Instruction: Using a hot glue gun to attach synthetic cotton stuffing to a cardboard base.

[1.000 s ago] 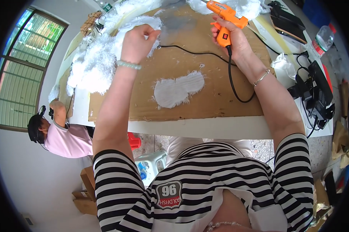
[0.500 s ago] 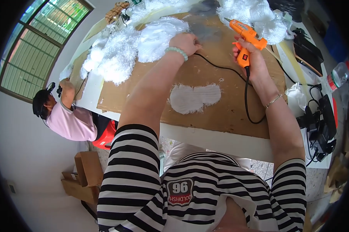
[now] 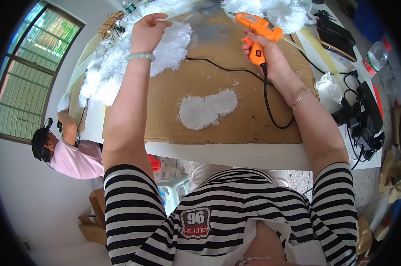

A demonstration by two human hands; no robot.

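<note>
Near the far edge of the brown cardboard sheet (image 3: 218, 80), the right hand (image 3: 264, 53) is gripping an orange glue gun (image 3: 257, 33) by its handle, nozzle pointing left, while its black cord (image 3: 236, 75) is trailing across the cardboard and looping down beside the wrist. Further left, the left hand (image 3: 146, 31) is pinching a bit of white fluffy stuffing (image 3: 165, 44) between its fingertips, right over the bigger heap that is spreading along the left side. Between the two forearms a flat white fuzzy patch (image 3: 207, 108) is lying on the cardboard, well apart from both hands. More stuffing (image 3: 280, 11) is piling up behind the gun. Out to the right, a crumpled white tissue (image 3: 328, 86), black chargers and cables (image 3: 362, 117) and a plastic bottle (image 3: 375, 55) are crowding the white surface (image 3: 236, 155). Another person in a pink shirt (image 3: 74, 155) is working at the left end.
</note>
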